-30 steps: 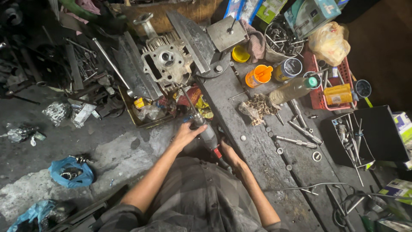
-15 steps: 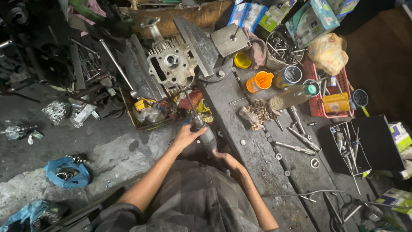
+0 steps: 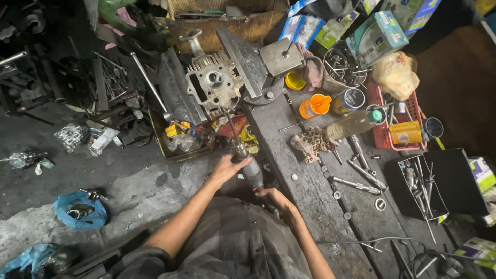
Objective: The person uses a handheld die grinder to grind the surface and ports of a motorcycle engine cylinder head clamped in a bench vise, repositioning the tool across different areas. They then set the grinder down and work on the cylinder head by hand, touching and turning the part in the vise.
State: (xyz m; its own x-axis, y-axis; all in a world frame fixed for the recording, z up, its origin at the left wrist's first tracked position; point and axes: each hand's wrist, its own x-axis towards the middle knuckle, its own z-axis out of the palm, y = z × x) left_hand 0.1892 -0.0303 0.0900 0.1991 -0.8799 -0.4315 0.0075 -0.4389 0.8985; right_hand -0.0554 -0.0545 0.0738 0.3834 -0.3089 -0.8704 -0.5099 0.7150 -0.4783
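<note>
The grey power tool (image 3: 251, 170) lies in the lower middle of the view, its long bit (image 3: 231, 128) pointing up toward 11 o'clock at the finned engine cylinder head (image 3: 213, 83) clamped in the vise (image 3: 248, 62). A likely risk: the slender bit skids off the casting or bends if the tool tilts, since the grip sits well back from the tip. The left hand (image 3: 226, 168) curls closed around the tool's front collar. The right hand (image 3: 272, 195), at 5 o'clock from it, wraps the rear body, fingers closed. Loose bolts (image 3: 356, 183) lie on the bench (image 3: 315, 206) at 3 o'clock.
</note>
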